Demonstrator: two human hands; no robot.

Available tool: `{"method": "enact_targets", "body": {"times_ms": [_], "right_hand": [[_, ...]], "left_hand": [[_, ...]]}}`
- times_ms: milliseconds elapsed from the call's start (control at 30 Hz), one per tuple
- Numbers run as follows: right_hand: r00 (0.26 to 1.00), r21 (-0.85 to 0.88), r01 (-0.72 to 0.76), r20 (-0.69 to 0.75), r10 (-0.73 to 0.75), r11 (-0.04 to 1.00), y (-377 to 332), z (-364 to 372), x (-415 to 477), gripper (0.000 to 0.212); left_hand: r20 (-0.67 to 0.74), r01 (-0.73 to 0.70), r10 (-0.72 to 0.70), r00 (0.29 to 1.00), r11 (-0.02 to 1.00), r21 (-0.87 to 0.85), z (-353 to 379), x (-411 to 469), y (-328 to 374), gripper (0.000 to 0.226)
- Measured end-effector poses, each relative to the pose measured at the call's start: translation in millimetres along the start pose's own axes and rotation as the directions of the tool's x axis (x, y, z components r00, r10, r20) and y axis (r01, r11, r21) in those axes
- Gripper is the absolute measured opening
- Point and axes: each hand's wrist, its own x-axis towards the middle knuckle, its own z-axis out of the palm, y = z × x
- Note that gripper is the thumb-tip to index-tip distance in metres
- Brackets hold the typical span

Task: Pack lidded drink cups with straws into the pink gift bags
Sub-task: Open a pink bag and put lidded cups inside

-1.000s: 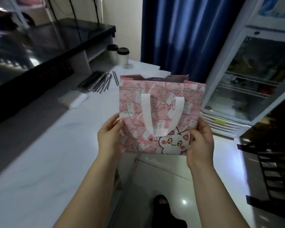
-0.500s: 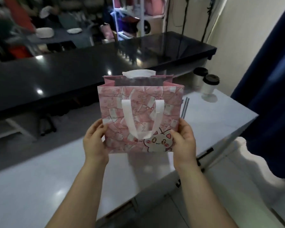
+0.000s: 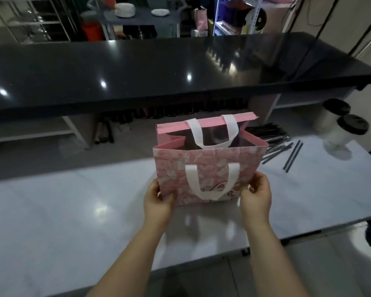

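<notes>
A pink gift bag point(image 3: 210, 161) with white handles stands upright on the white counter point(image 3: 73, 211), its mouth open toward me. My left hand point(image 3: 159, 200) grips its lower left corner. My right hand point(image 3: 256, 194) grips the lower right corner. Two white drink cups with black lids, one cup point(image 3: 343, 133) nearer and one cup point(image 3: 332, 114) behind it, stand at the counter's far right. A pile of dark wrapped straws point(image 3: 274, 140) lies just right of the bag.
A raised black countertop point(image 3: 137, 67) runs across behind the white counter, with shelves beneath it. The white counter's front edge point(image 3: 308, 234) runs close on my right, floor tiles below. Racks, plates and another pink bag point(image 3: 200, 18) are in the background.
The bag came from mid-air beside the fridge down onto the white counter. The view turned left toward the counter, and the bag's mouth now shows open. Both hands kept their grip.
</notes>
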Motion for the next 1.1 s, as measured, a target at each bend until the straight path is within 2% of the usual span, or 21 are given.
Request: {"method": "enact_targets", "body": {"times_ms": [133,200,300,400,500,600,667,767,867,967,1100], "right_hand": [[0.994,-0.066,-0.055,0.092,0.061,0.996,5,2,2,0.041],[0.992,-0.061,-0.071,0.097,0.077,0.996,9,1,0,0.037],[0.989,-0.040,-0.133,0.063,0.136,0.990,19,-5,-10,0.037],[0.979,-0.030,-0.198,0.035,0.199,0.980,31,-10,-26,0.039],[0.979,-0.128,-0.185,0.062,0.194,0.975,43,-14,-46,0.037],[0.974,-0.217,-0.121,0.161,0.158,0.969,54,-22,-64,0.038],[0.971,-0.281,-0.061,0.207,0.123,0.958,56,-30,-77,0.038],[0.969,-0.359,0.049,0.242,0.042,0.932,55,-51,-97,0.041],[0.960,-0.552,0.190,0.278,-0.035,0.812,47,-96,-104,0.039],[0.980,-0.651,0.177,0.187,-0.069,0.738,33,-152,-100,0.037],[0.954,-0.613,0.246,0.289,-0.076,0.751,22,-192,-102,0.040]], "left_hand": [[0.045,-0.014,0.012,0.999,0.998,0.054,-3,2,-6,0.053],[0.093,-0.026,0.017,0.996,0.994,0.102,-11,5,-7,0.052],[0.127,0.016,-0.047,0.991,0.972,0.234,-24,3,-14,0.048],[0.125,0.078,-0.120,0.985,0.952,0.297,-38,-8,-29,0.045],[0.070,0.104,-0.135,0.988,0.937,0.335,-49,-25,-43,0.039],[0.079,-0.009,-0.023,0.997,0.925,0.381,-50,-43,-51,0.030],[0.196,-0.142,0.056,0.979,0.878,0.457,-45,-52,-54,0.028],[0.413,-0.372,0.148,0.899,0.756,0.539,-29,-65,-54,0.035],[0.573,-0.560,0.194,0.796,0.596,0.576,-8,-79,-44,0.036],[0.724,-0.689,0.092,0.684,0.408,0.599,19,-94,-24,0.049],[0.845,-0.812,0.011,0.534,0.285,0.509,82,-125,3,0.059]]}}
